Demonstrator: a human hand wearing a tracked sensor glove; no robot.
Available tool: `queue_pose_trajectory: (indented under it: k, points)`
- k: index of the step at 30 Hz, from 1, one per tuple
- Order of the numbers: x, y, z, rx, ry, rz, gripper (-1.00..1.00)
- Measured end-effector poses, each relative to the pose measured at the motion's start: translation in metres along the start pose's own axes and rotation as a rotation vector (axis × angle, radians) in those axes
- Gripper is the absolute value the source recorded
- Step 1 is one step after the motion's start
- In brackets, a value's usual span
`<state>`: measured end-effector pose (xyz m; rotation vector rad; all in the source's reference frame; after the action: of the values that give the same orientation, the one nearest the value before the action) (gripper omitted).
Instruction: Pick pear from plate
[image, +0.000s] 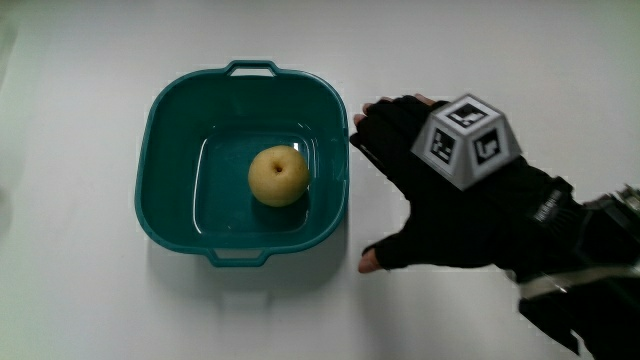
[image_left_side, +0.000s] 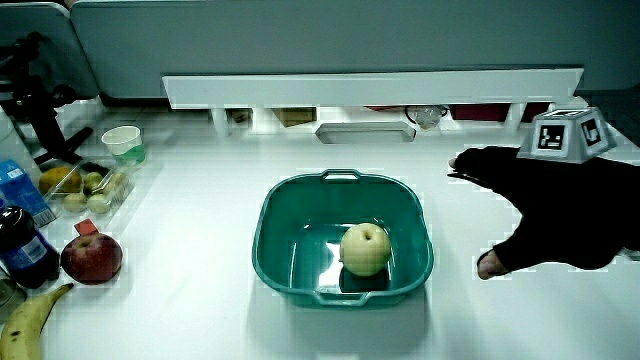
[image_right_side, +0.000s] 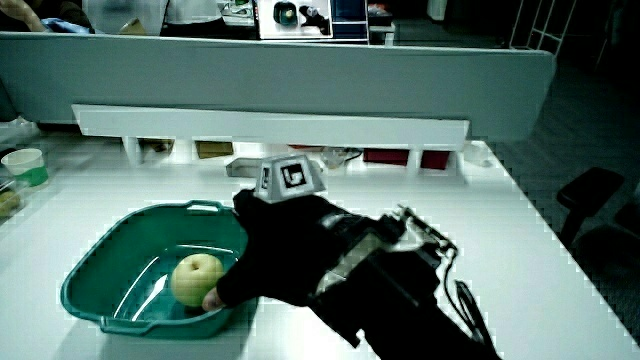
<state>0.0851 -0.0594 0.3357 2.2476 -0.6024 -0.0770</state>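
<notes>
A pale yellow pear (image: 278, 176) lies in the middle of a teal square basin (image: 170, 110) with two small handles; the pear (image_left_side: 365, 248) and basin (image_left_side: 275, 215) show in both side views, pear (image_right_side: 196, 279), basin (image_right_side: 95, 270). The hand (image: 440, 195) in its black glove hovers over the white table just beside the basin, apart from it. Its fingers are spread, thumb held apart from them, and they hold nothing. The patterned cube (image: 467, 140) sits on the hand's back. In a side view the hand (image_right_side: 275, 255) partly covers the basin's near rim.
In a side view, a red apple (image_left_side: 92, 257), a banana (image_left_side: 30, 318), a dark bottle (image_left_side: 22, 245), a tray of small fruit (image_left_side: 85, 188) and a paper cup (image_left_side: 124, 143) stand near the table's edge, away from the basin. A low partition (image_left_side: 370, 88) runs along the table.
</notes>
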Motion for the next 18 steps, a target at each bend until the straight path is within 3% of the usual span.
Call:
queue_pose_trajectory:
  k: [2,4,7,8,9,10,11,12,13,14,15,18]
  points:
    - [-0.006,0.007,0.0,-0.067,0.027,0.078,0.0]
    - [-0.008,0.016,0.001,-0.01,-0.01,-0.01,0.0]
    - [-0.016,0.028,0.002,-0.022,-0.016,0.013,0.0]
    - [-0.018,0.032,0.002,-0.061,0.001,0.052,0.0]
    - [-0.019,0.035,0.002,-0.04,0.002,0.044,0.0]
    - [-0.021,0.038,0.003,-0.069,0.026,0.073,0.0]
    - [-0.021,0.043,0.002,-0.056,0.019,0.066,0.0]
    - [-0.018,0.052,-0.003,-0.049,0.007,0.01,0.0]
    - [-0.022,0.053,0.0,-0.089,0.034,0.065,0.0]
    - [-0.025,0.053,0.003,-0.091,0.044,0.085,0.0]
    - [-0.025,0.057,0.002,-0.078,0.037,0.082,0.0]
    - [-0.027,0.068,0.002,-0.113,0.071,0.083,0.0]
